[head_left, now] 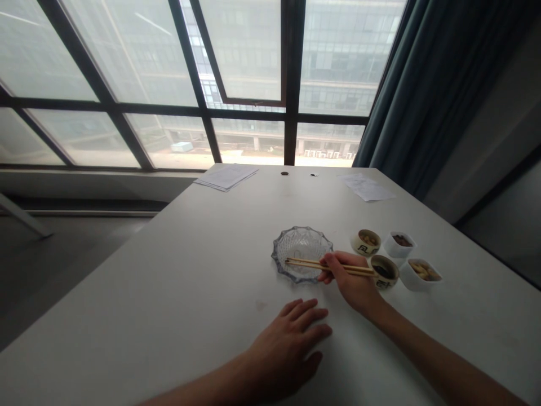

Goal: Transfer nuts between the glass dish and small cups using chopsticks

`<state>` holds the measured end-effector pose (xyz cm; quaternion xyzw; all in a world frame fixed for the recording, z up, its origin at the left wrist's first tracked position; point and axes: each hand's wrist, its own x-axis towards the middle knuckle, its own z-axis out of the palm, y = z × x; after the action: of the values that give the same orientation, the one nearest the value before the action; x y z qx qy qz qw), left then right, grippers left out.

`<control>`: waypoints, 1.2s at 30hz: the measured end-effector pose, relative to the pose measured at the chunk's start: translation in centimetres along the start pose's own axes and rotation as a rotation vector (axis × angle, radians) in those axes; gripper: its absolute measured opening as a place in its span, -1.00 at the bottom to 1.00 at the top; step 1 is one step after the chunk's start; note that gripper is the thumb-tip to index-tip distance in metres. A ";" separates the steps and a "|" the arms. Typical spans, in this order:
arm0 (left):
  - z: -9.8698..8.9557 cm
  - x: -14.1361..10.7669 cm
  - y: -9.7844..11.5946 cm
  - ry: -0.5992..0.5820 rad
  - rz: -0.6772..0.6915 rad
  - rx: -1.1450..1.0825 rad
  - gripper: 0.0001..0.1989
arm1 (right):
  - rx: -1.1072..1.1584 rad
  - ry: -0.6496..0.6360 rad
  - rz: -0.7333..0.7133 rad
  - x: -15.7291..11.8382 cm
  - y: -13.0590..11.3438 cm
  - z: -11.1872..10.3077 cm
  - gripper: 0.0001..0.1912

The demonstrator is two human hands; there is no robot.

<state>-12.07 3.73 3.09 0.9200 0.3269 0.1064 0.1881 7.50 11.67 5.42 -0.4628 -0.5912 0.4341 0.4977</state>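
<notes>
My right hand (349, 279) grips a pair of wooden chopsticks (310, 263), their tips over the inside of a clear scalloped glass bowl (281, 272). Something small and dark shows at the tips; I cannot make out what it is. My left hand (293, 344) rests on the table just in front of the bowl, fingers spread, holding nothing. Right beside my right hand stands a cream cup with dark contents (385, 282), partly hidden by the hand and chopsticks. Behind it is another cream cup with brownish pieces (367, 248), marked with a dark character.
Two white containers stand to the right: one with dark red pieces (399, 249), one with yellowish pieces (422, 285). Paper sheets (228, 176) lie at the table's far left, another paper (368, 187) at far right. Windows and a blue curtain (406, 101) border the white table (169, 293).
</notes>
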 end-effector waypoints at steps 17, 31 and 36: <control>0.0 -0.1 -0.2 0.024 0.006 -0.012 -0.48 | -0.056 0.052 -0.081 -0.1 0.3 -0.1 -0.50; -0.1 -0.1 -0.1 -0.004 -0.008 -0.010 -0.46 | 0.024 0.239 -0.159 -1.7 -2.1 -3.6 -0.54; -0.1 0.0 -0.2 0.013 -0.001 -0.014 -0.47 | -0.016 0.452 -0.191 -5.2 -3.3 -10.4 -0.64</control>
<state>-12.23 3.91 3.14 0.9177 0.3280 0.1145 0.1927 17.80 6.48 8.99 -0.4942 -0.5093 0.2657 0.6525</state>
